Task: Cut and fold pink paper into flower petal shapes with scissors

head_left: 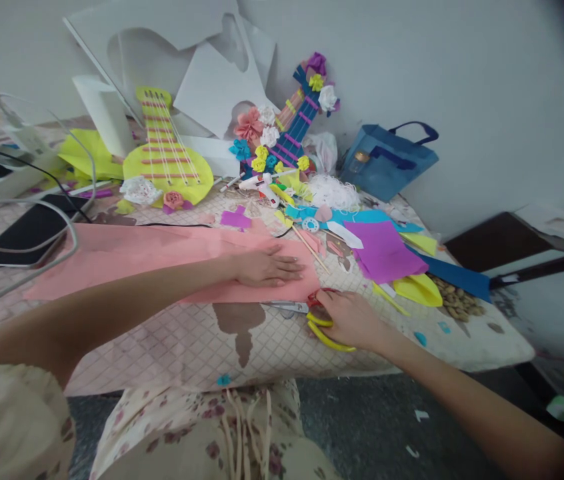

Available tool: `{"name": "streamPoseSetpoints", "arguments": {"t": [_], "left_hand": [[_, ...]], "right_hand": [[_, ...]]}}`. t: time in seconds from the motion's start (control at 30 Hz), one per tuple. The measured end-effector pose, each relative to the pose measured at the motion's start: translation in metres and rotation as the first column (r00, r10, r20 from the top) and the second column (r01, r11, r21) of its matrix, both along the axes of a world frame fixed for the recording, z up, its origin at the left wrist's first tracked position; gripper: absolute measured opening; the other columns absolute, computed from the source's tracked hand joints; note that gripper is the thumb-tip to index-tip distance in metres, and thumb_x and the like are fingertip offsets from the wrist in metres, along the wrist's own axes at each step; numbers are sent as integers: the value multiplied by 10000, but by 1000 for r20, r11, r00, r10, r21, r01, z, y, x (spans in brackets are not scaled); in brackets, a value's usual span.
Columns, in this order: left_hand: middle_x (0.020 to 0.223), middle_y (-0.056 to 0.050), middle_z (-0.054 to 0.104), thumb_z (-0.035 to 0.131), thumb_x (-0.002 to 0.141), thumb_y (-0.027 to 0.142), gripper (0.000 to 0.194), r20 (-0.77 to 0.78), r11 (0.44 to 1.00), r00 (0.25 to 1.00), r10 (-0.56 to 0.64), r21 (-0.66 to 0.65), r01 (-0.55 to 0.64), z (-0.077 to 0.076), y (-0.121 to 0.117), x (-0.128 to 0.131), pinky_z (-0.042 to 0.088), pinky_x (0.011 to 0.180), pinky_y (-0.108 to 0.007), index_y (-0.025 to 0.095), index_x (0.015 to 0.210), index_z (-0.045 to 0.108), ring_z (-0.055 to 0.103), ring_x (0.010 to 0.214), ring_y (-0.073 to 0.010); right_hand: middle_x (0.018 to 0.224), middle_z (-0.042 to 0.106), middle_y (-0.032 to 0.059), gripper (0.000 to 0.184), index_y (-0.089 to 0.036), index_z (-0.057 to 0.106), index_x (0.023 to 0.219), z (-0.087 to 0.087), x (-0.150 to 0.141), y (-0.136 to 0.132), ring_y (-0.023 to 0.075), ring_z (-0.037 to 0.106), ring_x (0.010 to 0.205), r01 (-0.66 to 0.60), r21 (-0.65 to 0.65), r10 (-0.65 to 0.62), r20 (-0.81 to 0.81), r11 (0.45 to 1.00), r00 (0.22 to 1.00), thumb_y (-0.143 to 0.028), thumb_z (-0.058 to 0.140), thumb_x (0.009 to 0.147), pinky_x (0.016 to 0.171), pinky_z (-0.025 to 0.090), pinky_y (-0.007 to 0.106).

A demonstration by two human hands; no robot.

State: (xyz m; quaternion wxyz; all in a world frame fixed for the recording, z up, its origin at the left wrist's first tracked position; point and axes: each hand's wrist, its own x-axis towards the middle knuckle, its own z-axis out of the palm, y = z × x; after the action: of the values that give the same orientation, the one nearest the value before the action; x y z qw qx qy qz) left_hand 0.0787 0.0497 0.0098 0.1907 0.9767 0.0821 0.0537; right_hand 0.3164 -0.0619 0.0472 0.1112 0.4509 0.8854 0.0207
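My left hand [268, 267] lies flat with fingers stretched out on a long pink sheet [127, 257] spread over the patterned cloth [177, 343]. My right hand [352, 319] is closed around yellow-handled scissors [323, 331] at the sheet's right end. The scissors' metal blades [287, 307] point left along the sheet's lower edge.
A purple sheet [385, 250], yellow scraps [417, 289] and blue felt [457, 277] lie right of the hands. Behind are a yellow paper guitar [169, 160], a blue flower-decked guitar [292, 130], a glue gun [262, 183], a blue bag [387, 163] and white boards [212, 80]. A black tablet [25, 230] and cables sit left.
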Motion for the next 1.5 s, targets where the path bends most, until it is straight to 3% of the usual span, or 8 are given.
{"name": "streamPoseSetpoints", "arguments": {"t": [0.37, 0.53, 0.7, 0.97, 1.2, 1.5], "left_hand": [[1491, -10, 262, 305, 936, 361, 491, 23, 1000, 1000, 6, -24, -6, -2, 2, 0, -88, 1107, -428, 280, 1418, 265, 202, 1378, -177], [1492, -24, 258, 285, 940, 370, 489, 30, 1000, 999, 9, -2, -9, -5, 3, 0, -83, 1110, -429, 256, 1415, 283, 201, 1380, -180], [1497, 8, 239, 266, 942, 381, 487, 0, 999, 1000, 28, 18, -28, -9, 3, 0, -130, 1107, -376, 264, 1414, 292, 149, 1392, -149], [1492, -20, 261, 263, 946, 370, 486, 38, 1000, 999, 17, 0, -17, -5, 1, -2, 0, 1122, -413, 243, 1414, 290, 190, 1382, -179], [1500, -26, 231, 272, 944, 361, 496, 36, 1000, 999, 0, 8, 0, -9, 2, -1, -108, 1103, -427, 236, 1423, 256, 170, 1388, -175], [1492, -34, 254, 286, 942, 363, 494, 96, 1000, 995, -16, 25, 14, -16, 6, -2, -92, 1107, -424, 227, 1417, 276, 180, 1385, -178]], "right_hand": [[844, 665, 92, 415, -159, 541, 950, -1, -17, 3, 250, 646, 769, -26, -20, 26, -5, 999, 1000, -532, 542, 768, 610, 387, 297], [825, 667, 87, 342, -159, 530, 935, 0, -17, 4, 243, 649, 754, -42, -33, 42, -9, 999, 999, -461, 558, 778, 592, 382, 287], [775, 672, 81, 326, -161, 529, 907, -5, -14, 5, 243, 652, 698, -43, -51, 43, 11, 998, 999, -443, 596, 759, 549, 367, 272], [820, 666, 84, 413, -163, 531, 911, -3, -15, 2, 249, 644, 767, -18, 1, 18, -38, 1000, 999, -538, 580, 745, 602, 388, 292], [847, 665, 95, 357, -154, 531, 907, -1, -24, 3, 254, 644, 765, -3, -23, 2, -10, 1000, 1000, -489, 535, 784, 624, 397, 309], [826, 666, 105, 457, -145, 535, 927, -2, -34, 5, 257, 645, 776, -39, -28, 38, -32, 999, 999, -572, 544, 763, 615, 388, 295]]}}
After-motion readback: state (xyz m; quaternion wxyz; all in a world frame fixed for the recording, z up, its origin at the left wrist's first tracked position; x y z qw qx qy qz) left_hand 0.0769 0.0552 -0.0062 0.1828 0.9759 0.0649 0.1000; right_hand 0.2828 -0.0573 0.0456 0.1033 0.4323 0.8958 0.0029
